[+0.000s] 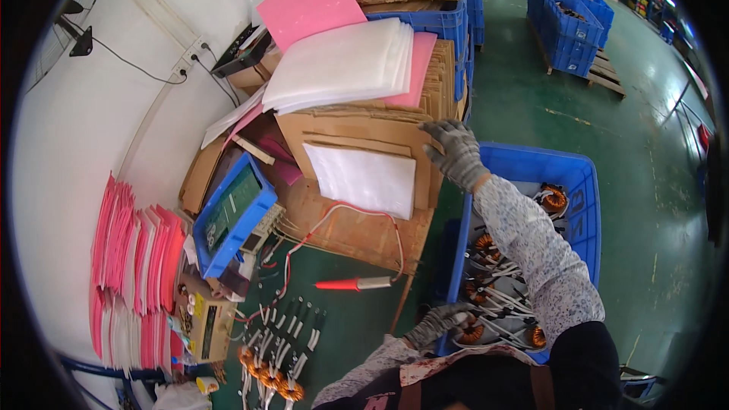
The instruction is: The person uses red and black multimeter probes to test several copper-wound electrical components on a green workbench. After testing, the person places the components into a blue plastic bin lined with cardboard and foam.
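My right hand, in a grey striped glove, reaches forward to the edge of a brown cardboard sheet leaning on the bench. Its fingers are stretched and apart at the sheet's upper right corner; whether they press on it I cannot tell. My left hand, gloved the same way, lies across the near left rim of a blue crate with its fingers bent together. What they hold, if anything, is hidden. Beside those fingers is a copper-wound ring coil. Several more such coils with white leads lie in the crate on pale sheets.
On the green bench mat lie a red-handled soldering iron with its cord and a row of coils. White foam sheets and pink sheets top cardboard stacks behind. A blue tray leans left. Blue crates stand on a pallet.
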Demonstrator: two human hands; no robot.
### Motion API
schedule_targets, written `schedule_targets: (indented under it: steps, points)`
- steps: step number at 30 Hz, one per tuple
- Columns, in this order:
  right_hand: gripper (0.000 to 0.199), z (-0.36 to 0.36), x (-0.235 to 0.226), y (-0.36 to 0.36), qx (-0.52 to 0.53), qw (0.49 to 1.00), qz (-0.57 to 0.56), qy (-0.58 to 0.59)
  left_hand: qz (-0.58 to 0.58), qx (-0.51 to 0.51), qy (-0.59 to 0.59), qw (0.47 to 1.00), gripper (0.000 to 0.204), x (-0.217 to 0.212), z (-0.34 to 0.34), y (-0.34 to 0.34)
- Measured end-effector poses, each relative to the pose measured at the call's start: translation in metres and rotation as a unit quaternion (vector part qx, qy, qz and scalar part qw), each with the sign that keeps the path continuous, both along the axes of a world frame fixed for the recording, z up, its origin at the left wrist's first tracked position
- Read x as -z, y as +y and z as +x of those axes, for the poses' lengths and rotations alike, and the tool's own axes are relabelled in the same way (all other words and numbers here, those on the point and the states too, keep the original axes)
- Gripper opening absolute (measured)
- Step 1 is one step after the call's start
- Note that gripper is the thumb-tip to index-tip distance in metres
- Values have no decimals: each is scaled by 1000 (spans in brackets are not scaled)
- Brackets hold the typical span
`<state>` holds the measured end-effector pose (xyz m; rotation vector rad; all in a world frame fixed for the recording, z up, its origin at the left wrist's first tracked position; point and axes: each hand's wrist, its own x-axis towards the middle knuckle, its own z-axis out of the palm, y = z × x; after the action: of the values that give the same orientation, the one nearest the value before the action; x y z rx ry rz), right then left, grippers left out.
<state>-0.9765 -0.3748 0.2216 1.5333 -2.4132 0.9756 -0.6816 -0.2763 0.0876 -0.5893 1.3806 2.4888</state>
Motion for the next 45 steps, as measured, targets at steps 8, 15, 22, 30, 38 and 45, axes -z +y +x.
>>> schedule_targets:
  steps: [8,15,22,30,38,45]
  points:
    - [69,-9,-31,-152,187,978,47,78,-33,-2,128,991,35,-20,-2,-100]
    - [57,-9,-20,-191,213,969,70,102,-182,-110,125,969,34,-20,21,-207]
    - [43,1,-40,-169,112,975,-39,186,-102,-181,150,967,33,1,-14,-266]
    - [32,14,-77,-71,121,899,-352,229,-638,-157,184,731,45,8,-86,-299]
    - [34,-6,67,179,301,920,-216,128,-831,94,-108,537,73,19,-142,-343]
    - [38,18,201,371,412,909,26,60,-872,-42,41,487,70,-5,-150,-337]
